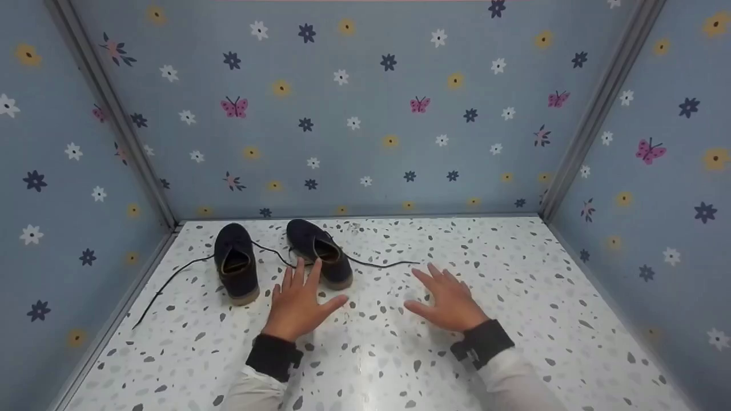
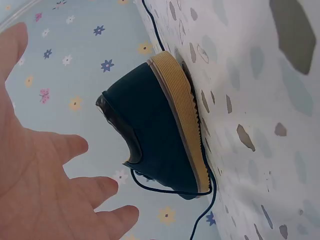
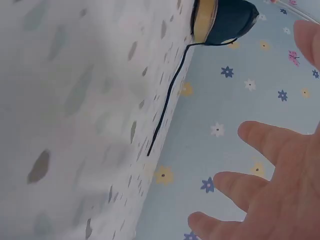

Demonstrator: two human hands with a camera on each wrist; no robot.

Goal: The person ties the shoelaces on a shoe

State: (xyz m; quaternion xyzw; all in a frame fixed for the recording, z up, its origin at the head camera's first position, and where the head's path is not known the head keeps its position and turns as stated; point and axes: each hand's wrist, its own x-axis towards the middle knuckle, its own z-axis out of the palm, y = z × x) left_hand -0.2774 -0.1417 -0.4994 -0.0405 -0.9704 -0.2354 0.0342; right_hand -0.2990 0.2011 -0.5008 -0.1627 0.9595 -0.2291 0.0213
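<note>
Two dark navy lace-up shoes stand on the speckled white surface, toes toward the back panel. The left shoe (image 1: 233, 251) has a long lace trailing out to the left and another to the right. Angled beside it, the right shoe (image 1: 305, 237) has its lace (image 1: 382, 265) stretched out rightward. My left hand (image 1: 300, 308) hovers with spread fingers near the right shoe's heel, holding nothing. Over the bare surface to the right, my right hand (image 1: 448, 299) has its fingers spread near the lace's end. In the left wrist view a shoe (image 2: 155, 130) shows its tan ribbed sole edge.
Blue flowered panels enclose the speckled tabletop (image 1: 365, 354) at the back (image 1: 365, 160), left (image 1: 51, 228) and right (image 1: 657, 217). Grey metal strips run up the corners. Black bands (image 1: 274, 357) circle both wrists below white sleeves.
</note>
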